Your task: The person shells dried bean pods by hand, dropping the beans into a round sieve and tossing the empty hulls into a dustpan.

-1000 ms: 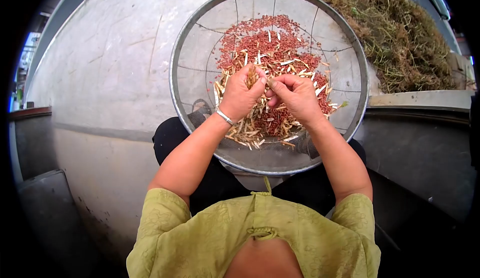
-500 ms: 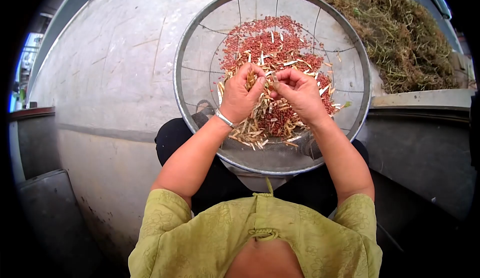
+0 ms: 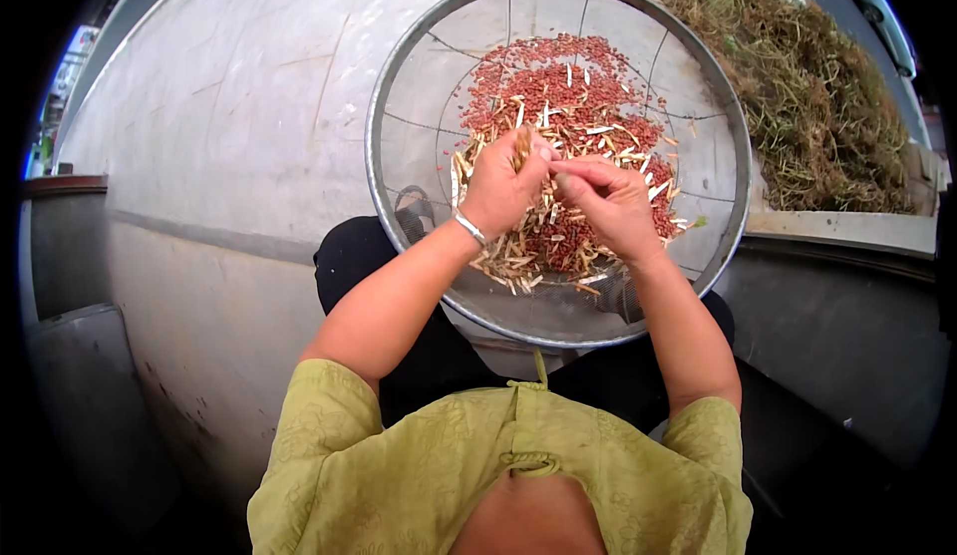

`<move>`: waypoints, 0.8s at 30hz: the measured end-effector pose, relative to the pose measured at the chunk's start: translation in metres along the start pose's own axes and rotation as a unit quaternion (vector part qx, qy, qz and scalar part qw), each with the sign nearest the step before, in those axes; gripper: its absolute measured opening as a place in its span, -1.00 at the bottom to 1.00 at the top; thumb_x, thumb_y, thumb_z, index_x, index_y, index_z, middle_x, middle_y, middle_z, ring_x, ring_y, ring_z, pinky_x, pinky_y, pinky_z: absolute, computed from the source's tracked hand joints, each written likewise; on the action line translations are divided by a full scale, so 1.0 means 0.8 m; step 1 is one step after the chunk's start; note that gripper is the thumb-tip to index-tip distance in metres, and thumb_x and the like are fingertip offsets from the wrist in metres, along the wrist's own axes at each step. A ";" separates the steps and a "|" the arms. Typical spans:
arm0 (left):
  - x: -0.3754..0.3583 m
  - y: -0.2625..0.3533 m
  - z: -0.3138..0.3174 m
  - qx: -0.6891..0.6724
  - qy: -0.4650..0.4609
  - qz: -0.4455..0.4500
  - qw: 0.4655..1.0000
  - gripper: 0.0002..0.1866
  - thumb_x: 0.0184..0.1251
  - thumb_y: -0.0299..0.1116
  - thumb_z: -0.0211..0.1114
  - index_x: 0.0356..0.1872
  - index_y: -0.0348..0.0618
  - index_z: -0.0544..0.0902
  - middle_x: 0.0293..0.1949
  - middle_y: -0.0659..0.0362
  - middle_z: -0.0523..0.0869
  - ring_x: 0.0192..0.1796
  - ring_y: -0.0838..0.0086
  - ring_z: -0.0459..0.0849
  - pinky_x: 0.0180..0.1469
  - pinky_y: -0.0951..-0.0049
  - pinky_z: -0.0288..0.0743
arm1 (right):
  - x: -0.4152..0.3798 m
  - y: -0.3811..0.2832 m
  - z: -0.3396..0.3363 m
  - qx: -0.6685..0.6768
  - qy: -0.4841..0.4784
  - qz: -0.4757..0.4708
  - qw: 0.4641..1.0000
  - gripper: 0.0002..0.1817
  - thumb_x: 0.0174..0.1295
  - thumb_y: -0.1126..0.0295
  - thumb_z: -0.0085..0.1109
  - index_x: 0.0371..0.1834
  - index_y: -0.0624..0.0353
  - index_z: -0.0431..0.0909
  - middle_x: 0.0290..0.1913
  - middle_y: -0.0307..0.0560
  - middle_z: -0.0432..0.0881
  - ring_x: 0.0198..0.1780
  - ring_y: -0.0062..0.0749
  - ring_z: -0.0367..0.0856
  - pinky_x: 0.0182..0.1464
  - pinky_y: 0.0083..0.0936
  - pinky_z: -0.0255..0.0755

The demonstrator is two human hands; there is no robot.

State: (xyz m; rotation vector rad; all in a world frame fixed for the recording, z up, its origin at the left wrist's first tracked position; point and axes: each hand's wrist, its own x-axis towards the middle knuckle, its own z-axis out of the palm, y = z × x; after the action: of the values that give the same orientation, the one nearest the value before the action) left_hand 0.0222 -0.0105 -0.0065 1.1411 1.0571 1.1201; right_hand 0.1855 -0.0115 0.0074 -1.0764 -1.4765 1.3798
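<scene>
A large round wire sieve (image 3: pixel 375 141) with a metal rim lies in front of my knees. Small red beans (image 3: pixel 548 76) cover its middle, mixed with pale split pods (image 3: pixel 518 256). Above them, my left hand (image 3: pixel 498 191), with a silver bracelet at the wrist, is closed around several dry tan bean pods (image 3: pixel 521 148). My right hand (image 3: pixel 616 208) is pinched shut, its fingertips meeting the left thumb and fingers. Whatever lies between the right fingertips is hidden or too small to make out.
A heap of dried plant stalks (image 3: pixel 817 106) lies at the upper right, behind a low pale ledge (image 3: pixel 837 228). Concrete floor (image 3: pixel 229 106) stretches to the left. My sandalled foot (image 3: pixel 414 206) shows through the mesh at left.
My hands have drawn together; the small gap between their fingertips has closed, and the pod piece seen there is now hidden. The sieve appears slightly further right in view.
</scene>
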 end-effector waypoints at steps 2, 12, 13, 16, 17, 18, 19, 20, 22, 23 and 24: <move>0.008 0.021 -0.012 -0.038 0.053 0.037 0.997 -0.79 0.39 -0.24 0.07 -0.37 -0.15 0.48 -0.60 0.34 0.47 -0.65 0.72 0.40 -0.62 0.71 0.29 | 0.008 0.002 -0.004 -0.061 0.024 0.033 0.997 -0.82 0.17 0.39 0.18 -0.20 0.16 0.67 -0.35 -0.18 0.64 -0.34 -0.62 0.56 -0.31 -0.66 0.46; 0.021 0.048 -0.075 -0.246 0.097 0.051 0.963 -0.72 0.41 -0.15 0.05 -0.43 -0.10 0.38 -0.54 0.24 0.46 -0.53 0.62 0.44 -0.63 0.69 0.19 | 0.089 0.031 0.089 -0.586 -0.159 0.015 0.794 -0.26 0.11 -0.21 0.04 0.35 -0.20 0.17 0.42 -0.04 0.06 0.45 -0.01 -0.09 0.33 0.26 -0.16; 0.022 0.049 -0.075 -0.246 0.109 0.037 0.962 -0.72 0.41 -0.15 0.04 -0.43 -0.10 0.38 -0.52 0.23 0.47 -0.53 0.62 0.44 -0.62 0.69 0.20 | 0.076 0.030 0.104 -0.589 -0.205 0.000 0.782 -0.26 0.11 -0.21 0.04 0.35 -0.20 0.17 0.42 -0.06 0.06 0.45 -0.01 -0.09 0.32 0.28 -0.17; 0.024 0.047 -0.075 -0.235 0.097 0.049 0.966 -0.75 0.42 -0.18 0.04 -0.41 -0.11 0.41 -0.45 0.18 0.54 -0.53 0.63 0.46 -0.61 0.68 0.26 | 0.020 0.028 0.113 -0.573 -0.298 -0.120 0.754 -0.33 0.08 -0.11 0.13 0.26 -0.15 0.30 0.39 -0.08 0.12 0.43 -0.02 -0.03 0.29 0.30 -0.10; 0.024 0.046 -0.073 -0.232 0.096 0.046 0.967 -0.76 0.42 -0.20 0.04 -0.40 -0.11 0.42 -0.44 0.17 0.56 -0.53 0.63 0.47 -0.61 0.68 0.28 | 0.003 0.022 0.104 -0.555 -0.337 -0.140 0.747 -0.36 0.06 -0.07 0.17 0.23 -0.14 0.35 0.38 -0.08 0.14 0.42 -0.04 -0.01 0.27 0.30 -0.07; 0.022 0.048 -0.072 -0.228 0.090 0.040 0.969 -0.78 0.41 -0.22 0.05 -0.38 -0.12 0.44 -0.42 0.17 0.58 -0.51 0.64 0.49 -0.58 0.67 0.34 | -0.011 0.021 0.090 -0.515 -0.349 -0.162 0.765 -0.56 0.09 0.13 0.19 0.07 -0.07 0.48 0.33 -0.05 0.20 0.41 -0.10 0.03 0.25 0.25 0.01; 0.021 0.046 -0.069 -0.231 0.086 0.035 0.968 -0.78 0.41 -0.22 0.05 -0.38 -0.12 0.44 -0.42 0.17 0.58 -0.51 0.64 0.49 -0.58 0.67 0.34 | -0.021 0.021 0.072 -0.516 -0.348 -0.155 0.767 -0.56 0.09 0.13 0.19 0.07 -0.07 0.48 0.33 -0.05 0.20 0.41 -0.10 0.03 0.25 0.25 0.01; 0.020 0.045 -0.067 -0.214 0.089 0.034 0.972 -0.78 0.41 -0.22 0.05 -0.38 -0.12 0.44 -0.42 0.17 0.58 -0.51 0.64 0.50 -0.57 0.67 0.35 | -0.029 0.021 0.054 -0.521 -0.337 -0.173 0.765 -0.65 0.10 0.24 0.17 -0.02 -0.03 0.51 0.28 -0.05 0.28 0.35 -0.12 0.14 0.22 0.11 0.13; 0.020 0.043 -0.065 -0.188 0.080 0.026 0.979 -0.80 0.40 -0.25 0.07 -0.34 -0.16 0.46 -0.42 0.18 0.58 -0.48 0.62 0.52 -0.49 0.65 0.41 | -0.033 0.023 0.014 -0.496 -0.265 -0.193 0.804 -0.78 0.10 0.44 0.13 -0.15 0.04 0.56 0.13 -0.06 0.44 0.19 -0.17 0.36 0.11 -0.20 0.35; 0.020 0.040 -0.061 -0.188 0.077 0.024 0.979 -0.80 0.40 -0.25 0.07 -0.34 -0.16 0.46 -0.42 0.18 0.58 -0.48 0.62 0.52 -0.49 0.65 0.41 | -0.028 0.026 -0.006 -0.461 -0.204 -0.189 0.843 -0.79 0.09 0.54 0.09 -0.20 0.07 0.58 0.04 -0.08 0.52 0.07 -0.21 0.47 0.02 -0.36 0.43; 0.021 0.037 -0.057 -0.190 0.074 0.016 0.979 -0.82 0.39 -0.27 0.08 -0.30 -0.18 0.48 -0.42 0.18 0.59 -0.47 0.61 0.53 -0.46 0.63 0.43 | -0.023 0.028 -0.025 -0.425 -0.147 -0.168 0.877 -0.80 0.08 0.56 0.11 -0.22 0.10 0.58 -0.08 -0.12 0.57 -0.08 -0.29 0.52 -0.09 -0.47 0.46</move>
State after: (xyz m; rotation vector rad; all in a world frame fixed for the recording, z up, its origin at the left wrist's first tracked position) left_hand -0.0237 0.0142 0.0164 0.7831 0.8893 1.3816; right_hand 0.2109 -0.0228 -0.0138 -1.0478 -2.4805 0.6337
